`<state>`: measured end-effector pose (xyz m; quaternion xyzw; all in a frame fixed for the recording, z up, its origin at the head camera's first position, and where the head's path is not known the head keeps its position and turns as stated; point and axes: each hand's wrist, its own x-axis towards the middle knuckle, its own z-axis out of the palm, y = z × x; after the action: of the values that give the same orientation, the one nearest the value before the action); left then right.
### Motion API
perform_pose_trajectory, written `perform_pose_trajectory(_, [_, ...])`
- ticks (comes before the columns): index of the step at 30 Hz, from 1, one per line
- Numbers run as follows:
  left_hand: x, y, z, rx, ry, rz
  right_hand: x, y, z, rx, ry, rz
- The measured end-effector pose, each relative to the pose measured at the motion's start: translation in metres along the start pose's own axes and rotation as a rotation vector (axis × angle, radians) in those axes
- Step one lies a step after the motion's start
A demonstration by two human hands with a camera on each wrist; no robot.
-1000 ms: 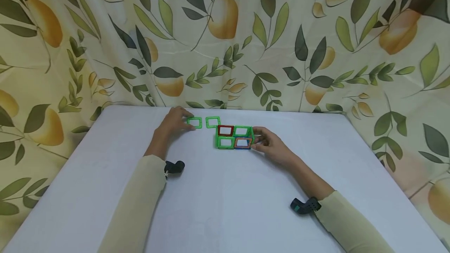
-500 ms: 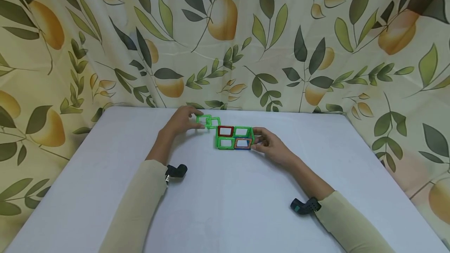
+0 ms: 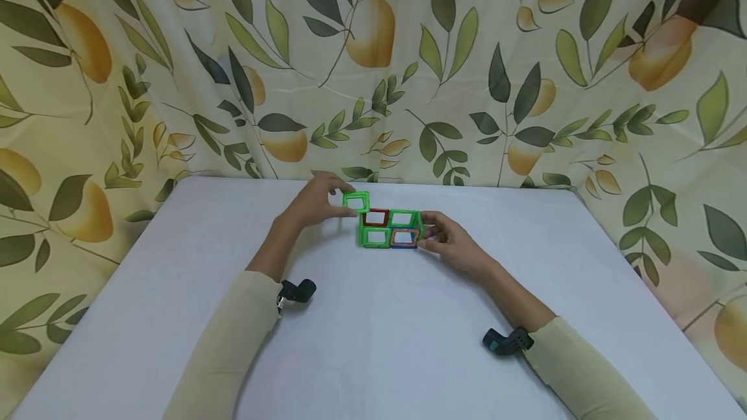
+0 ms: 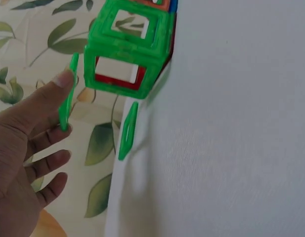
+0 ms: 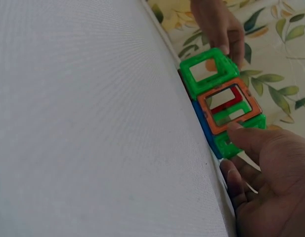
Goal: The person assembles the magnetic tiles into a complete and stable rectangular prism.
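My left hand (image 3: 312,205) pinches a green square magnetic tile (image 4: 69,94) between thumb and fingertip, the other fingers spread. The tile is held just off the left end of a block of joined magnetic tiles (image 3: 376,230), apart from it in the left wrist view. That block is mostly green, with red, orange and blue frames among them. My right hand (image 3: 452,242) grips its right end, the thumb on the orange tile (image 5: 205,109). Below the held tile, a loose green tile (image 4: 128,131) lies on the table beside the block; in the head view the two overlap.
A white cloth (image 3: 373,329) covers the table. Behind its far edge hangs a curtain (image 3: 373,102) printed with fruit and leaves. A black wrist camera (image 3: 299,291) sits on the left wrist, another black camera (image 3: 508,341) on the right.
My left hand has moved right with the green tile, from well left of the loose tile to over it, near the block. The right hand and block have stayed put.
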<state>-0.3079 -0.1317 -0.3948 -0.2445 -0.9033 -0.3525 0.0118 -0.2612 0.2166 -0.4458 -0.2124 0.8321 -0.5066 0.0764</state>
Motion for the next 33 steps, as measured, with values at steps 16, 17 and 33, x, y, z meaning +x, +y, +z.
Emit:
perform_pose_trajectory(16, [0.000, 0.026, 0.009, -0.015, -0.029, 0.066, 0.002, 0.001, -0.001, 0.004, -0.001, 0.013])
perform_pose_trajectory(17, [0.000, 0.027, 0.010, -0.014, -0.032, 0.069, 0.001, 0.001, -0.001, 0.004, -0.002, 0.011])
perform_pose_trajectory(33, [0.002, 0.032, 0.018, -0.001, -0.061, 0.100, 0.001, 0.000, 0.000, 0.002, -0.008, -0.009])
